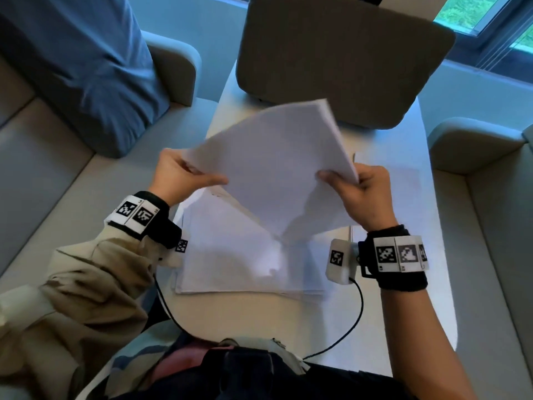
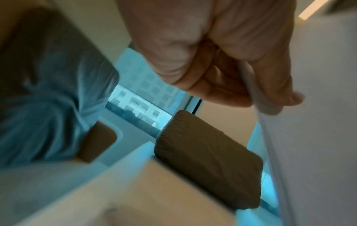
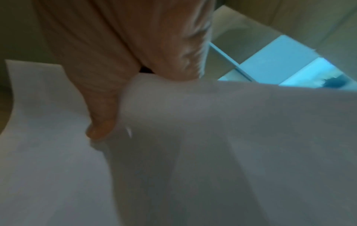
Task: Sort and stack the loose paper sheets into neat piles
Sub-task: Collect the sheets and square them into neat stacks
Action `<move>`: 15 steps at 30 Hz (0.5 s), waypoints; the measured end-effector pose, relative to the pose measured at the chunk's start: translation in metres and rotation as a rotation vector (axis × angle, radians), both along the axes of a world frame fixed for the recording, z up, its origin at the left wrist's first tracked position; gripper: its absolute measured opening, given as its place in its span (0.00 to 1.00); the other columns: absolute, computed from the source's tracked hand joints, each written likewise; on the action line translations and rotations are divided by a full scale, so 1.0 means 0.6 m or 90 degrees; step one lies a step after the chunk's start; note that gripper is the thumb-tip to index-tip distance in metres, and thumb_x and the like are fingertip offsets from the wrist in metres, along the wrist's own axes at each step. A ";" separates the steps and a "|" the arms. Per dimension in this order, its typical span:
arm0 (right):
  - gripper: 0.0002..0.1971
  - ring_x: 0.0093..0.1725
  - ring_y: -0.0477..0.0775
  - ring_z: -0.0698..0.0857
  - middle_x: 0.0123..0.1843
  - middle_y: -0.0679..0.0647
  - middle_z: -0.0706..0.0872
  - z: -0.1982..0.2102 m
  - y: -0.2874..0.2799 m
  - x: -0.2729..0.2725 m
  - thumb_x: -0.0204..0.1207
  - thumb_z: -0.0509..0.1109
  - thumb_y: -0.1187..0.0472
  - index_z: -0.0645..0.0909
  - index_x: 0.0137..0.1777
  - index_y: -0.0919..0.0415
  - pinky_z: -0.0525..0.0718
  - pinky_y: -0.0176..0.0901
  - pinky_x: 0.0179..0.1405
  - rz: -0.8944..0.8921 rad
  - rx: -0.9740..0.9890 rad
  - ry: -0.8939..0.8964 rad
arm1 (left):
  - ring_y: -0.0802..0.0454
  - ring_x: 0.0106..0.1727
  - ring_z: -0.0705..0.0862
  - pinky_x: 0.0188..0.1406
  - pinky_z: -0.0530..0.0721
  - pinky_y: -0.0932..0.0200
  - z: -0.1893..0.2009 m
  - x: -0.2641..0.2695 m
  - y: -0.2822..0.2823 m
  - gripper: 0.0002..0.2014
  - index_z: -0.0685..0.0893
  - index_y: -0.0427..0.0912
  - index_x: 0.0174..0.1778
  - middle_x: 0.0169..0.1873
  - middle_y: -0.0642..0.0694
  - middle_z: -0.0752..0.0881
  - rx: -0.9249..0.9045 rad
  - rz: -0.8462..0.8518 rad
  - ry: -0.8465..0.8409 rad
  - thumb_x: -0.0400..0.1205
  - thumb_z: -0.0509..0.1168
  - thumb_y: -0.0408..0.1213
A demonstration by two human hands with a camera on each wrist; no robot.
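Sheaf of white sheets (image 1: 277,157): held raised and tilted between both hands, above the surface (image 1: 403,313). Left hand (image 1: 180,176): fingers curled, thumb pinched over sheaf's edge. Right hand (image 1: 359,192): closed likewise on opposite edge, thumb on top. Flat pile of sheets (image 1: 230,264): lay below and between the wrists. Brown cushion (image 1: 340,59): stood beyond the hands.

**Seating nook with central table beside a window**

A narrow pale table (image 1: 409,134) runs away from the viewer between two light upholstered benches (image 1: 57,174). A grey-brown cushion (image 1: 340,59) stands at the table's far end; a blue cushion (image 1: 78,62) leans on the left bench. A window (image 1: 490,15) at upper right admits cool daylight and shows greenery; the left wrist view shows a building outside.
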State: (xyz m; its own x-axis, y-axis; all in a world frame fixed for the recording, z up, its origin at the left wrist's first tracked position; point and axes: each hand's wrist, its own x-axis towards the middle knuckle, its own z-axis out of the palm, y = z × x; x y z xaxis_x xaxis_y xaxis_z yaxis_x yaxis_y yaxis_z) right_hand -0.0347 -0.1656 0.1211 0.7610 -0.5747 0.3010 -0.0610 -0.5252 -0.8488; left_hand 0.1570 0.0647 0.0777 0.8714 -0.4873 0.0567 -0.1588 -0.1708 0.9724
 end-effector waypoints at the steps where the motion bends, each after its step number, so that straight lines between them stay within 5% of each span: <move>1: 0.17 0.26 0.42 0.72 0.24 0.44 0.76 0.002 -0.002 -0.003 0.68 0.80 0.61 0.80 0.25 0.71 0.72 0.39 0.25 -0.025 0.060 -0.014 | 0.69 0.22 0.75 0.28 0.77 0.69 0.010 -0.007 -0.004 0.15 0.77 0.35 0.25 0.19 0.60 0.80 -0.069 0.001 0.033 0.60 0.80 0.25; 3: 0.07 0.28 0.46 0.81 0.27 0.46 0.86 0.001 0.005 -0.003 0.67 0.80 0.66 0.86 0.31 0.64 0.82 0.42 0.28 -0.055 0.190 -0.047 | 0.69 0.26 0.82 0.33 0.81 0.73 0.023 -0.024 -0.017 0.16 0.78 0.38 0.32 0.20 0.62 0.84 -0.165 -0.030 0.087 0.60 0.79 0.24; 5: 0.06 0.32 0.45 0.85 0.31 0.44 0.90 -0.006 0.018 0.000 0.68 0.78 0.69 0.88 0.36 0.57 0.85 0.40 0.34 -0.056 0.258 -0.069 | 0.66 0.36 0.87 0.40 0.85 0.68 0.026 -0.047 -0.036 0.22 0.83 0.42 0.41 0.31 0.63 0.89 -0.161 -0.048 0.090 0.55 0.83 0.36; 7: 0.07 0.34 0.43 0.86 0.33 0.43 0.90 -0.015 0.027 0.004 0.69 0.77 0.70 0.87 0.39 0.57 0.84 0.38 0.36 -0.059 0.283 -0.098 | 0.64 0.40 0.88 0.43 0.85 0.65 0.028 -0.071 -0.053 0.21 0.85 0.48 0.41 0.35 0.64 0.89 -0.140 -0.008 0.071 0.55 0.85 0.41; 12: 0.07 0.38 0.42 0.87 0.36 0.41 0.90 -0.008 0.035 0.006 0.66 0.79 0.67 0.85 0.40 0.57 0.84 0.38 0.41 -0.101 0.267 -0.213 | 0.69 0.39 0.86 0.42 0.82 0.72 0.051 -0.089 -0.066 0.15 0.85 0.50 0.37 0.33 0.69 0.88 -0.151 0.020 -0.032 0.61 0.83 0.34; 15: 0.08 0.37 0.39 0.86 0.35 0.39 0.90 -0.006 0.039 0.010 0.62 0.81 0.64 0.85 0.39 0.57 0.84 0.37 0.40 -0.115 0.260 -0.220 | 0.62 0.45 0.87 0.47 0.84 0.66 0.055 -0.079 -0.064 0.23 0.86 0.43 0.46 0.42 0.59 0.89 -0.188 0.039 -0.048 0.59 0.85 0.39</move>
State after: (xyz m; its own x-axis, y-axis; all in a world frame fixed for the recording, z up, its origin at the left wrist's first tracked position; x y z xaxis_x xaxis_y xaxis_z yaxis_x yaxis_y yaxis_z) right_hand -0.0289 -0.1423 0.1176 0.5362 -0.8090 0.2409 0.1986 -0.1564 -0.9675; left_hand 0.1095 0.0263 0.1109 0.8869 -0.3864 0.2533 -0.2302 0.1056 0.9674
